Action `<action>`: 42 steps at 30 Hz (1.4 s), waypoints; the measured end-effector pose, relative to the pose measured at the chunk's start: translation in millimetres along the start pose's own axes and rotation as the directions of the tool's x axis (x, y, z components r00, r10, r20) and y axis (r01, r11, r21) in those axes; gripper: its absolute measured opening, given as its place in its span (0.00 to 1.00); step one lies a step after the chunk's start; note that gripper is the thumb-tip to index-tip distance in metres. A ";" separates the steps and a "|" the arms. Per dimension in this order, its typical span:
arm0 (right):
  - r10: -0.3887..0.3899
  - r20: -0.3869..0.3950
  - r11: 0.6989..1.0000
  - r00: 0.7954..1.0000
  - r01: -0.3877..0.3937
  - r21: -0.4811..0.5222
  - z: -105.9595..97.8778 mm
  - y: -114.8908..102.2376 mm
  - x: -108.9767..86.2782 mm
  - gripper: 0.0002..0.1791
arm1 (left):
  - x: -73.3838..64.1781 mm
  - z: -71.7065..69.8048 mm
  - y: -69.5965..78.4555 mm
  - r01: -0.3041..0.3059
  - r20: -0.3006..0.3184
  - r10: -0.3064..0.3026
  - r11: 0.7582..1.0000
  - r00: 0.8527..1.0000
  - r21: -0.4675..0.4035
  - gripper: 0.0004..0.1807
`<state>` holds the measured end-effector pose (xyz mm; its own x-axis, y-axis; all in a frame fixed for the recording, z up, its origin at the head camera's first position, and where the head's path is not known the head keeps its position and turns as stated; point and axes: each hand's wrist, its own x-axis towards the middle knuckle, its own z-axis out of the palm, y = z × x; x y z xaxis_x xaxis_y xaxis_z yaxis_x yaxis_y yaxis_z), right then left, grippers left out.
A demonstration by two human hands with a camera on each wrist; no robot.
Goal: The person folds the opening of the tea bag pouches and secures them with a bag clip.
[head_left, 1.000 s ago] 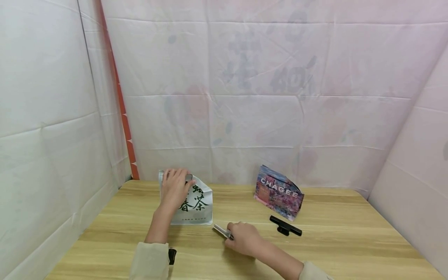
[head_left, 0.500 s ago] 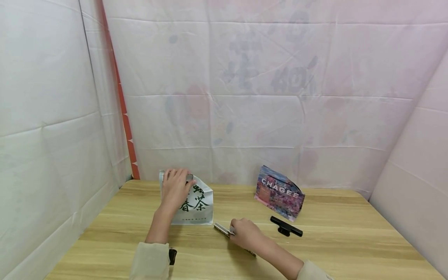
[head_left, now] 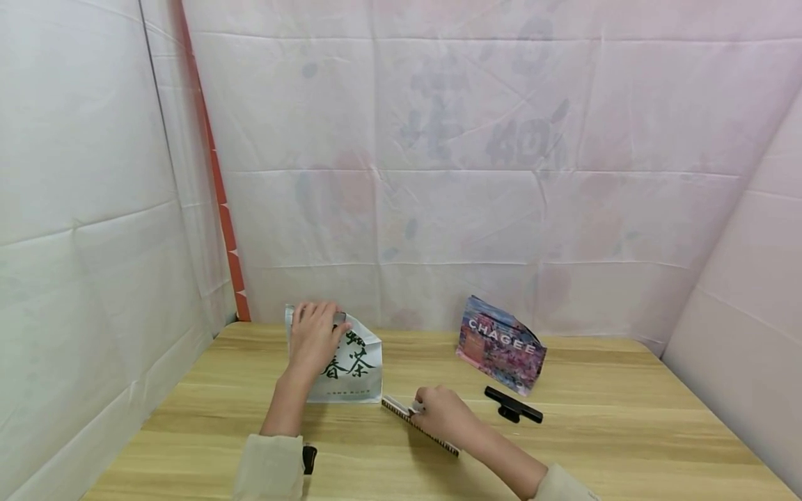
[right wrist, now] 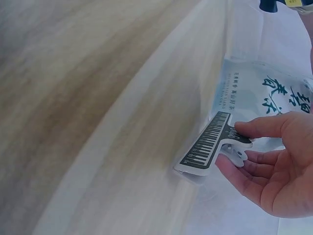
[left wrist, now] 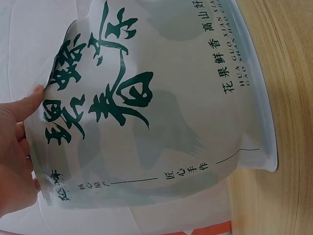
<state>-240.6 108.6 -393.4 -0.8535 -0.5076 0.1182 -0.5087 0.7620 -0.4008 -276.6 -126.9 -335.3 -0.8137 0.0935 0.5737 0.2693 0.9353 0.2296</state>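
Observation:
In the head view my left hand (head_left: 315,339) grips the top of a white tea bag (head_left: 358,379) with green lettering, which stands at the back left of the table. The left wrist view shows the thumb of the left hand (left wrist: 17,152) on the bag's (left wrist: 171,98) front, the other fingers partly hidden behind it. My right hand (head_left: 443,417) pinches a long bag clip (head_left: 397,409) by its handles, right of the bag's lower corner. In the right wrist view that clip (right wrist: 208,142) has a piano-key pattern, with thumb and fingers on opposite handles.
A purple and pink CHAGEE bag (head_left: 498,349) stands at the back right of the wooden table (head_left: 601,438). In front of it lies a black bag clip (head_left: 514,405). White cloth walls (head_left: 438,209) rise behind and at both sides.
The right hand has lifted slightly and turned the piano-key clip, so its long striped edge now shows. The left hand and the white bag stay where they were.

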 end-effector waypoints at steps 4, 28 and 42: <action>-0.013 -0.022 1.000 1.000 0.013 0.027 -3.6 1.0 0.8 0.07 | 0.2 -0.1 0.1 -0.001 0.001 0.001 1.000 1.000 0.001 0.15; 0.011 -0.145 0.977 0.989 0.020 0.213 -41.9 2.8 7.2 0.10 | 0.3 0.2 0.3 0.001 0.010 -0.001 1.000 1.000 -0.005 0.15; 0.045 -0.339 0.963 0.940 0.049 0.266 -49.5 -2.6 19.5 0.11 | 1.1 0.7 -0.7 -0.001 -0.004 0.001 1.000 1.000 -0.009 0.15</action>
<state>-261.6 116.6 -345.1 -0.8634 -0.3062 0.4009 -0.5019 0.6018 -0.6212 -278.1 -127.2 -335.4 -0.8114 0.0932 0.5770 0.2751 0.9320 0.2362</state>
